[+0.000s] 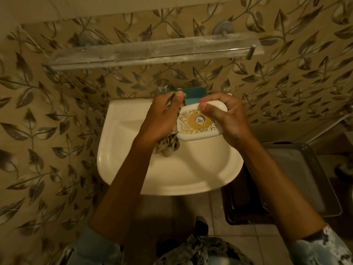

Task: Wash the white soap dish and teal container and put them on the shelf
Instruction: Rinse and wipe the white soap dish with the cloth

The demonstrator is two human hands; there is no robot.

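Head view: white soap dish point(193, 131), label point(199, 121) seemingly "Jee"

There are two bare hands, the left hand point(160, 116) and the right hand point(226, 117). There is one white plastic soap dish point(199, 124) with a gold label, one teal container point(193, 91), one patterned rag point(168, 148), one white sink point(172, 185), one clear glass shelf point(152, 52) and one silver tap point(163, 87).
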